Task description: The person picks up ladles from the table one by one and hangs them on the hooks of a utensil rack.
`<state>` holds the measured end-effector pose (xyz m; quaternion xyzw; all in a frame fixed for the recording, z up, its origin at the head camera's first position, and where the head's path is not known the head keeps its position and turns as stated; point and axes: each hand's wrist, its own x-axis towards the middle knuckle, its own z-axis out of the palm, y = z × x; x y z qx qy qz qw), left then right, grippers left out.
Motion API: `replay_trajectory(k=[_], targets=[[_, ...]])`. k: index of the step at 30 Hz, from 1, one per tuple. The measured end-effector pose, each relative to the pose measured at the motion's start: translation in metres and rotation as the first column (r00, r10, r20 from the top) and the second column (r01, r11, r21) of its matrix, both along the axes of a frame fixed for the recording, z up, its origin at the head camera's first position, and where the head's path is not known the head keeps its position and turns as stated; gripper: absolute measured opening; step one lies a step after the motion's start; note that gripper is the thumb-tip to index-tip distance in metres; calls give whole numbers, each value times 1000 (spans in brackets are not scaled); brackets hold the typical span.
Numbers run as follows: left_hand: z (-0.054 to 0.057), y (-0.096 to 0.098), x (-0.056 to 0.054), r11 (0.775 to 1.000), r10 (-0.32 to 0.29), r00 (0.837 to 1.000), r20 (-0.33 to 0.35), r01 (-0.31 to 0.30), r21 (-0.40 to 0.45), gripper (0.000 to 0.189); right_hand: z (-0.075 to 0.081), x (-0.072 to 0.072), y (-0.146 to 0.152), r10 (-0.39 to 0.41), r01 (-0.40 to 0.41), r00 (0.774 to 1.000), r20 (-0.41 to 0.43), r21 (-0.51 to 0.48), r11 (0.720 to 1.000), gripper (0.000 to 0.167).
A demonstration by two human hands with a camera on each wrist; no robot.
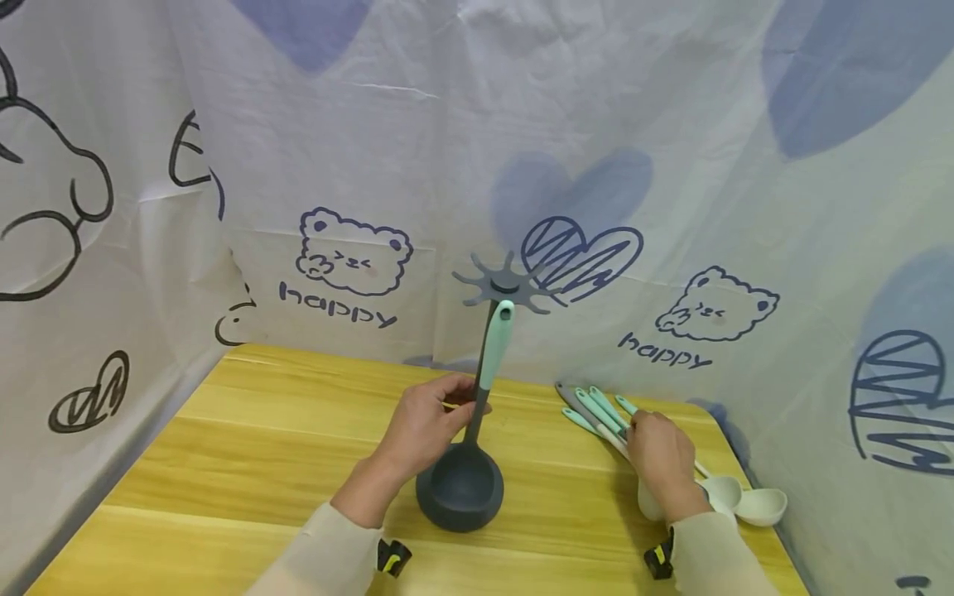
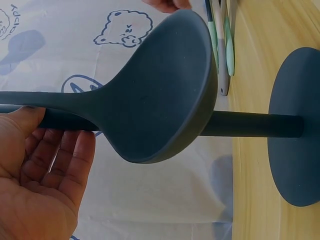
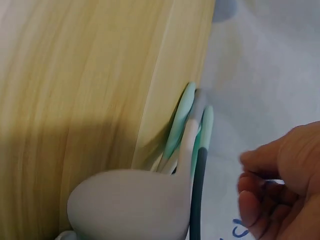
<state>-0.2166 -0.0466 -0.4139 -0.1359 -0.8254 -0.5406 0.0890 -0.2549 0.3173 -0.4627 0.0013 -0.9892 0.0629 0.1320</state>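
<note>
A dark grey ladle (image 1: 460,487) with a mint-green handle end hangs on a utensil stand (image 1: 504,285) topped by radiating hooks. In the left wrist view the stand's post (image 2: 250,124) runs behind the ladle bowl down to a round base (image 2: 295,170). My left hand (image 1: 432,418) holds the post just behind the ladle's stem, thumb laid across it. To the right, my right hand (image 1: 663,451) is over a heap of utensils with mint handles (image 1: 594,406). Its fingers are loosely bent with nothing between them, beside a pale utensil's bowl (image 3: 130,205) in the right wrist view.
Pale spoon heads (image 1: 763,507) lie near the right edge of the wooden table (image 1: 298,447). A printed white cloth (image 1: 447,132) hangs close behind the table and along both sides. A dark-stemmed utensil (image 3: 199,175) lies among the heap.
</note>
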Motion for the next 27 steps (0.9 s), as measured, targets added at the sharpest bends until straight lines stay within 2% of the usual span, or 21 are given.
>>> replay_trajectory(k=[4,8,16,27], targets=[[1,1,0,1000,-14,1000,11,14,-3,12,1,-6,8,-41,43,990,138,-13,999,22],[4,1,2,1000,-23,999,37,23,-9,13,2,-8,12,-85,90,971,222,-15,996,22],[4,0,4,1000,-20,999,27,20,-8,13,3,-11,14,-131,119,945,299,57,991,14],[1,-1,2,1000,-26,1000,-4,26,-5,11,-1,-15,11,-122,100,935,333,84,991,16]])
